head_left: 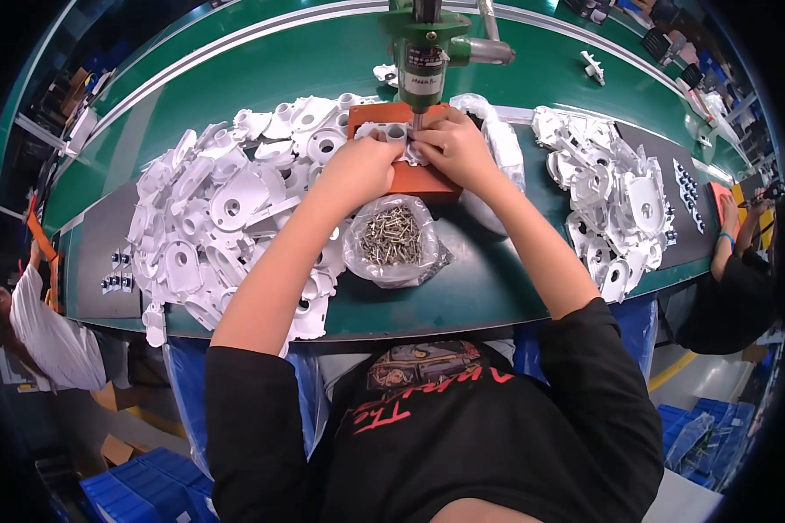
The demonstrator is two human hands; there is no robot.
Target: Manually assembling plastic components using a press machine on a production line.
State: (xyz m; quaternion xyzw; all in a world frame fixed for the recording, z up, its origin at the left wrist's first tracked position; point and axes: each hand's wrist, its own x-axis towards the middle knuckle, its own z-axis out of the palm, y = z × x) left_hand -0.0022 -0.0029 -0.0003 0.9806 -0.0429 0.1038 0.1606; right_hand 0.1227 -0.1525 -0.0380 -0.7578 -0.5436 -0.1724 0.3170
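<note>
A white plastic part (396, 131) with a round tube on it sits on an orange block (427, 182), right under the green press-like machine (422, 65). My left hand (364, 168) is closed on the part's left side. Fingers bent, my right hand (456, 150) grips its right side, close beside the metal spindle (418, 120) that comes down between both hands. My fingers hide much of the part, and whether the spindle touches it I cannot tell. Just in front of the block stands a clear plastic bag (427, 267) of small metal screws (392, 235).
White plastic parts lie in a large heap (231, 205) to the left and another pile (602, 192) to the right. A clear plastic bag (501, 157) lies beside the orange block. Small dark-and-silver pieces (688, 196) sit at the right. People (48, 336) work at both sides.
</note>
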